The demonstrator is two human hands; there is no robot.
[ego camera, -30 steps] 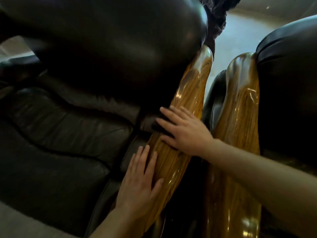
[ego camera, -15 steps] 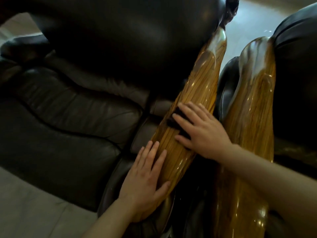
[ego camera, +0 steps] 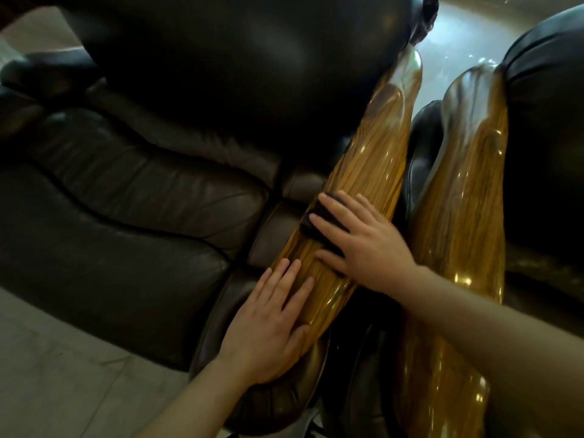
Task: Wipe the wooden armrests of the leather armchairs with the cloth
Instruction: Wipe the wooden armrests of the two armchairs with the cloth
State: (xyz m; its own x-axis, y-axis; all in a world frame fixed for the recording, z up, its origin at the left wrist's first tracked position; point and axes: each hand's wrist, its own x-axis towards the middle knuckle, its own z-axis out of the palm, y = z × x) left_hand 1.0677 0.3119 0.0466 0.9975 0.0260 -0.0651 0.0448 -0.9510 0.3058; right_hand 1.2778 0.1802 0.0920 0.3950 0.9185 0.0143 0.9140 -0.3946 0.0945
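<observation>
Two glossy wooden armrests run side by side up the middle of the view. The left armrest (ego camera: 373, 165) belongs to the dark leather armchair (ego camera: 132, 197) on the left. The right armrest (ego camera: 464, 197) belongs to a second leather armchair (ego camera: 550, 128). My right hand (ego camera: 363, 241) lies flat on the left armrest, pressing a dark cloth (ego camera: 319, 219) against the wood; only a part of the cloth shows under my fingers. My left hand (ego camera: 268, 320) rests flat on the same armrest, lower down near its front end, fingers spread, holding nothing.
A pale floor (ego camera: 57, 374) shows at the bottom left and a bright floor patch (ego camera: 455, 45) beyond the armrests. A dark carved chair part (ego camera: 426, 14) stands at the top behind the left chair's backrest.
The view has shifted, so chairs and armrests sit higher and further right. My right hand with the cloth has slid a little down the left armrest towards my left hand.
</observation>
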